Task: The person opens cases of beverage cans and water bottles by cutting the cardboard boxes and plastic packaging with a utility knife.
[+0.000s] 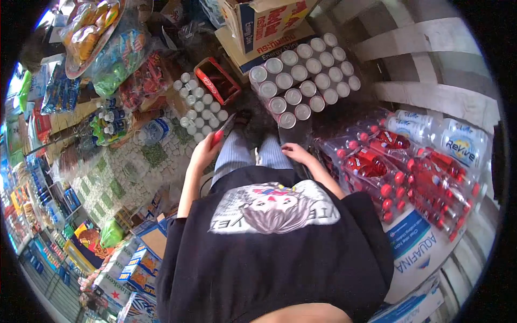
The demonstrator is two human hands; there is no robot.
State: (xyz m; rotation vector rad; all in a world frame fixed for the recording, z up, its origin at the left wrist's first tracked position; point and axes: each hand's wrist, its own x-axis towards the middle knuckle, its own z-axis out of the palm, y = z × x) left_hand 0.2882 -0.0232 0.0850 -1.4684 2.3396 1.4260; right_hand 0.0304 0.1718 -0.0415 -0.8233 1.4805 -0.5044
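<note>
My left hand (202,153) is closed around the red handle of a knife (217,138), whose blade points forward and away from me. Ahead of the blade stand a group of silver-topped cans (202,110) and a red open Coca-Cola carton (218,81). My right hand (295,153) lies on my right thigh, over the striped trousers (274,151), with nothing in it that I can see. Beyond that hand is a larger pack of silver-topped cans (304,75) in clear plastic wrap, close to an open Red Bull cardboard box (269,32).
To my right, shrink-wrapped bottles of red drink (377,161) sit near clear Revive bottles (460,142) and an Aquafina box (414,242). On the left are bagged snacks (121,59), a large water bottle (155,131), stacked cartons (140,266) and a patterned floor (124,172).
</note>
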